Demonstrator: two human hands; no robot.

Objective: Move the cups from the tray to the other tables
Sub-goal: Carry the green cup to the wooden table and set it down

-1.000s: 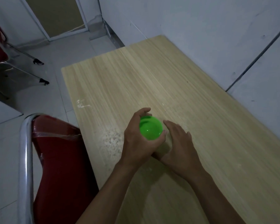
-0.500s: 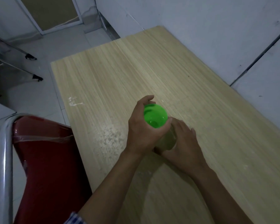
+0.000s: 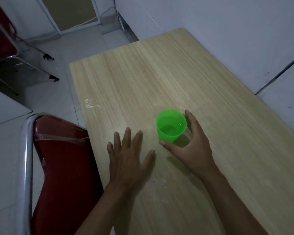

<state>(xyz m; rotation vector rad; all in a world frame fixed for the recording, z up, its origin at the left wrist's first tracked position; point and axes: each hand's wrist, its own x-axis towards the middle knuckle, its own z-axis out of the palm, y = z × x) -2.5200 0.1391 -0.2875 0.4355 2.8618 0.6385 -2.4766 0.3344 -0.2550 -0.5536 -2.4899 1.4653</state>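
Now the right hand point(image 3: 192, 146) cups the upright green cup point(image 3: 171, 127) loosely; the left hand point(image 3: 127, 158) lies spread flat on the table point(image 3: 143, 73).

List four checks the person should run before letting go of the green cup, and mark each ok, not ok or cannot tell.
1. Green cup upright, mouth up: ok.
2. Cup base resting on the wooden table: ok, as far as the view shows.
3. Cup well away from the table edges: ok.
4. Left hand off the cup, open and flat beside it: ok.
5. Right hand released: not ok, thumb and fingers curve around the cup.
6. Cup empty, nothing to spill: cannot tell; the inside is glossy.
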